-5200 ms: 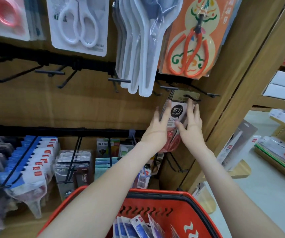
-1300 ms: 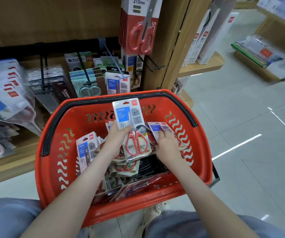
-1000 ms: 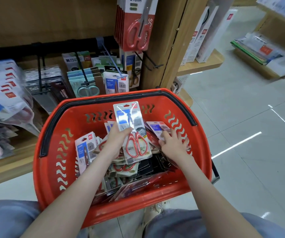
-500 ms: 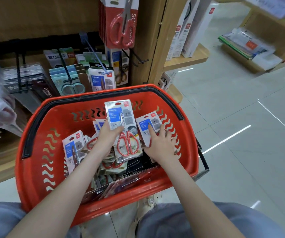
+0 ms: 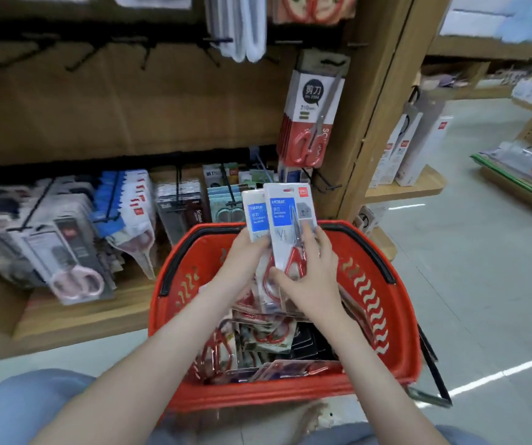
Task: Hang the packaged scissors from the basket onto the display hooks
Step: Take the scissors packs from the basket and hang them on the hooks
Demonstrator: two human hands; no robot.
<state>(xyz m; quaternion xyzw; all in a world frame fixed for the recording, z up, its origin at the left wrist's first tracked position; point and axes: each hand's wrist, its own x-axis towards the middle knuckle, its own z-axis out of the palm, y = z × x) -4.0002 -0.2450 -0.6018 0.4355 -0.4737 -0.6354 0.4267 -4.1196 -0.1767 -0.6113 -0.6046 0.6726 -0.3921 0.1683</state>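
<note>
Left hand (image 5: 245,252): I see it gripping a white blister pack with a blue label (image 5: 254,216), centre frame.
Right hand (image 5: 311,279): fingers closed around a second blue-labelled pack of red-handled scissors (image 5: 287,226), overlapping the first.
Red plastic basket (image 5: 377,303): below both, more packs inside.
Black display hooks (image 5: 110,51): upper left.

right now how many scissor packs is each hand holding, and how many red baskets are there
Left hand, blue-label scissor pack: 1
Right hand, blue-label scissor pack: 1
Red basket: 1
Total: 2 packs held, 1 basket; more packs in the basket are too blurred to count.
</note>
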